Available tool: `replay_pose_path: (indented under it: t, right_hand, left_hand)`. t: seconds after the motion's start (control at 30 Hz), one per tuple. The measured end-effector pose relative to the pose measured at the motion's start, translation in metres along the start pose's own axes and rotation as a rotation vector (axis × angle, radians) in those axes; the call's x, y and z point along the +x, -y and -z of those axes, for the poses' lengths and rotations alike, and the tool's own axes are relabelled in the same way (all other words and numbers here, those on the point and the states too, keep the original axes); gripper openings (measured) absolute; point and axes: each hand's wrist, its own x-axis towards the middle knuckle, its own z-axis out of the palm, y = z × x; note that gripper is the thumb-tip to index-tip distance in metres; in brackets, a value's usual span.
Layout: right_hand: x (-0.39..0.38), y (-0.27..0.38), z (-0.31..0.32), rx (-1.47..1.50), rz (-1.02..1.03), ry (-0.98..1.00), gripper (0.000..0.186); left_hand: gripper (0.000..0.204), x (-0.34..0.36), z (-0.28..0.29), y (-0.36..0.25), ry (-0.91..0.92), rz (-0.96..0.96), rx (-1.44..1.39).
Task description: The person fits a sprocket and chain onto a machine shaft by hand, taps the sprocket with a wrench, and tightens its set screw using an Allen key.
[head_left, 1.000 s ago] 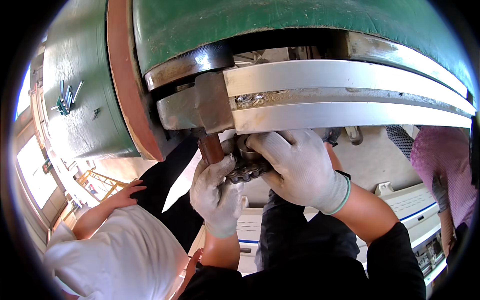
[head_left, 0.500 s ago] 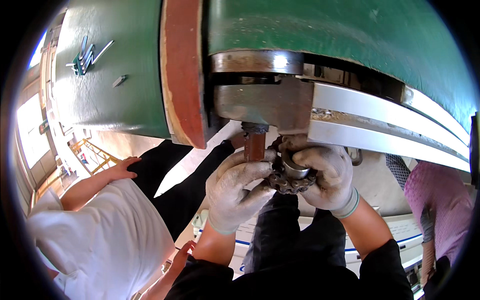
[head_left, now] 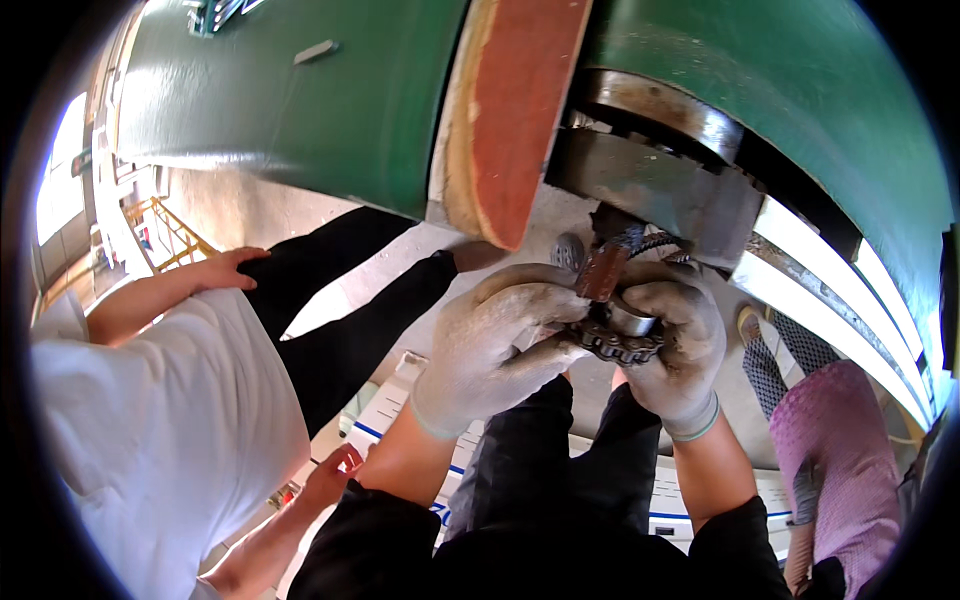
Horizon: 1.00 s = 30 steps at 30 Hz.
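Note:
My gloved left hand point(head_left: 505, 350) pinches the left side of a dark roller chain point(head_left: 618, 345), wrapped around a part with a silver metal collar point(head_left: 632, 320). My gloved right hand point(head_left: 675, 360) grips the right side of this part, fingers curled over it. Just above lies a rusty brown shaft or bar point(head_left: 603, 270) with dark greasy upper end, below a grey steel block point(head_left: 660, 185) and a round steel plate point(head_left: 660, 110). Part of the chain is hidden behind the bar and my fingers.
Green machine bodies point(head_left: 280, 110) flank a red-painted edge point(head_left: 515, 110). Aluminium rails point(head_left: 820, 310) run at right. A person in a white shirt point(head_left: 180, 420) stands at left, another in pink point(head_left: 835, 460) at right. A white panelled unit point(head_left: 385, 410) lies below; small tools point(head_left: 208, 14) sit top left.
My view has turned, shifting the machine rightward in the picture. My hands and the chain part have moved right too, now beside and partly behind the brown bar's lower end.

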Motion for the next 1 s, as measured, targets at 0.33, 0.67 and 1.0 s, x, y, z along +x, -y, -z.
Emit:
replay_pose_path:
  t: [0.33, 0.67, 1.0]
  right_hand:
    - [-0.002, -0.004, 0.005, 0.003, 0.000, -0.083, 0.027]
    - [0.017, 0.026, -0.001, -0.191, 0.200, -0.013, 0.035]
    - [0.011, 0.040, -0.023, -0.262, 0.147, -0.135, 0.060]
  left_hand:
    - [0.073, -0.013, -0.013, 0.010, 0.052, 0.512, -0.800]
    - [0.086, -0.019, -0.047, -0.037, -0.100, 0.477, -0.790]
    - [0.052, -0.013, -0.044, -0.038, -0.278, 0.547, -0.909]
